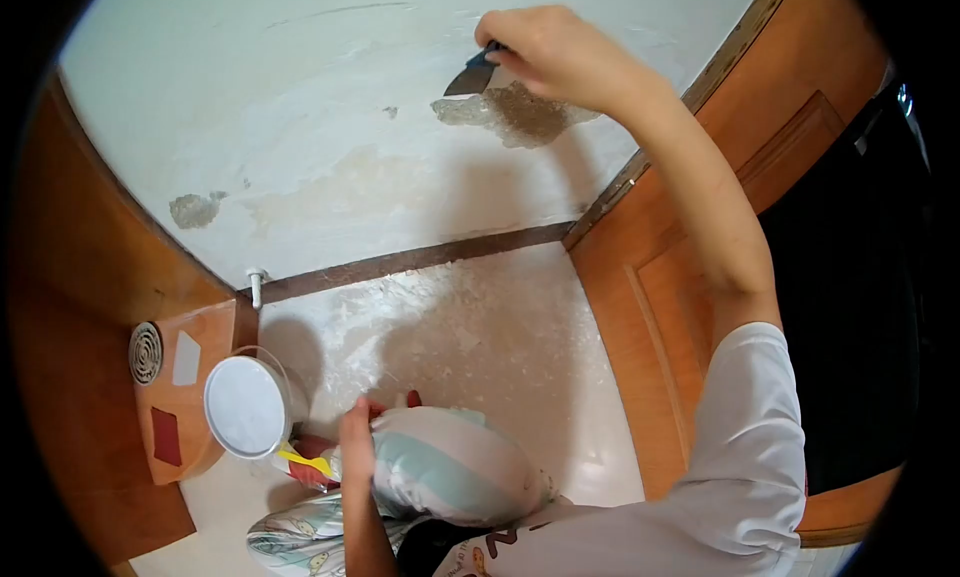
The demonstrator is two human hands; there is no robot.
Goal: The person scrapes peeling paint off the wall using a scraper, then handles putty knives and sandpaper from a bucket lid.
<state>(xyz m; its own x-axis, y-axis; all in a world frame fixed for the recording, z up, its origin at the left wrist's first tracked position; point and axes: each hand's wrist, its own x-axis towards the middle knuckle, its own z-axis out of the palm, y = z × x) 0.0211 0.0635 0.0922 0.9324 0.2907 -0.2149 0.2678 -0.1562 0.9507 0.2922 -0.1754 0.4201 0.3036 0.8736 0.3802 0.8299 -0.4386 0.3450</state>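
Note:
My right hand [560, 52] is closed around the handle of a putty knife [472, 77], up against the white wall. The blade's edge lies at the upper left of a bare, grey-brown patch [525, 115] where the wall coating is gone. My left hand [357, 442] rests on the side of my bent knee [450, 462], its fingers laid along the trouser leg and partly hidden. Beside it on the floor, a yellow plastic tool [307, 463] lies near something dark red and clear plastic, which I cannot make out well.
A white-lidded bucket [245, 407] with a wire handle stands at left, by an orange box-like piece [205, 327]. A small white pipe [256, 289] juts out at the wall's foot. White dust and flakes cover the floor [480, 317]. A wooden door [640, 307] stands at right.

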